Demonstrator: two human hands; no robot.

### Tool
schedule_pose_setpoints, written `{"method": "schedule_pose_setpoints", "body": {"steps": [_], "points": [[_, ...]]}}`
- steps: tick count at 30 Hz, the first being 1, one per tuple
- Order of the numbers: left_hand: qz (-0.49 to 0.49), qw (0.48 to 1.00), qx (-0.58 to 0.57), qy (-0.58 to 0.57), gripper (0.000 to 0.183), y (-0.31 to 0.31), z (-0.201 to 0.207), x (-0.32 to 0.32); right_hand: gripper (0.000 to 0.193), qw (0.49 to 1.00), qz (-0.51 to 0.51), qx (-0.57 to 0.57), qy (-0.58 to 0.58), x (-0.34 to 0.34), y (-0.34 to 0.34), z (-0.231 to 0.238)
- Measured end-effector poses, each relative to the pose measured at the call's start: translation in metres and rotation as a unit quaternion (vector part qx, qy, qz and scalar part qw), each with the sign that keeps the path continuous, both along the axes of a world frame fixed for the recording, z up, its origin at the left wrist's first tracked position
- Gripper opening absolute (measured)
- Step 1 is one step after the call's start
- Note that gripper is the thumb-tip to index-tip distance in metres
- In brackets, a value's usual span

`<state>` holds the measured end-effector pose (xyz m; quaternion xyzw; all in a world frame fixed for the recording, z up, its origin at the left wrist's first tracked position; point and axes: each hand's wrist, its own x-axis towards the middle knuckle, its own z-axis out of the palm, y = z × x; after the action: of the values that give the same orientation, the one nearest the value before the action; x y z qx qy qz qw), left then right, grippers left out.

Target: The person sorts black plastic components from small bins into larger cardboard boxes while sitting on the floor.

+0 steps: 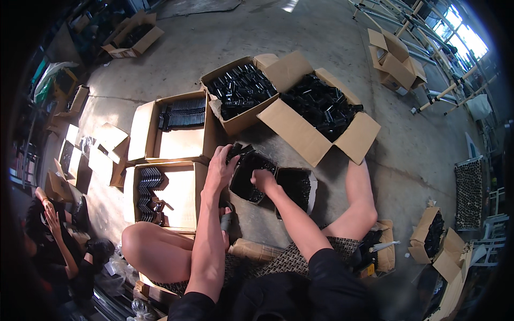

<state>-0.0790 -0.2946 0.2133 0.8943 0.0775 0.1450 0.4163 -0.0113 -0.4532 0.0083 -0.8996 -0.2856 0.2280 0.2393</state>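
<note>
My left hand (218, 168) is closed around a black part (234, 152), its exact kind hard to make out, at the far left edge of a small box (247, 199) with a dark inside. Fingers curled, my right hand (263, 181) reaches down into that same box; whatever it pinches is hidden. Against the box's right side stands a second small box (314, 188) with many tiny dark pieces in it. Beyond my hands, a cardboard box (234, 126) is heaped with shiny black parts, and a wide-flapped carton (296, 134) holds more of them.
At left, one carton (182, 145) holds stacked black parts; a nearer carton (184, 184) holds angled ones in rows. My bare legs (160, 249) flank the work area. Another person (64, 241) sits at lower left. More boxes (396, 59) and a metal frame (455, 88) stand far right.
</note>
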Motion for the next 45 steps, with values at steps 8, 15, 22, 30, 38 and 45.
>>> {"method": "schedule_pose_setpoints", "body": {"steps": [8, 15, 22, 30, 38, 45], "points": [[-0.013, 0.999, 0.035, 0.038, 0.043, 0.012, -0.033, -0.006, 0.010, 0.981, 0.078, -0.141, -0.112, -0.011, 0.015, 0.019], [-0.044, 0.996, 0.019, 0.071, 0.048, 0.005, -0.052, -0.012, 0.020, 0.908, -0.206, 0.341, 0.128, -0.010, -0.023, 0.108], [-0.050, 0.991, -0.064, 0.110, 0.049, -0.015, -0.076, 0.002, 0.016, 0.937, 0.055, 0.291, -0.185, 0.002, -0.016, 0.152], [-0.061, 0.990, -0.069, 0.103, 0.055, -0.023, -0.064, -0.001, 0.014, 0.931, 0.110, 0.215, -0.273, 0.004, -0.018, 0.158], [-0.081, 0.994, -0.008, 0.068, 0.053, -0.028, -0.026, -0.007, 0.043, 0.928, -0.105, 0.350, -0.073, 0.004, -0.047, 0.149], [-0.084, 0.995, -0.038, 0.037, 0.034, -0.036, 0.009, 0.002, 0.042, 0.748, -0.164, 0.515, 0.386, -0.035, -0.060, 0.095]]}}
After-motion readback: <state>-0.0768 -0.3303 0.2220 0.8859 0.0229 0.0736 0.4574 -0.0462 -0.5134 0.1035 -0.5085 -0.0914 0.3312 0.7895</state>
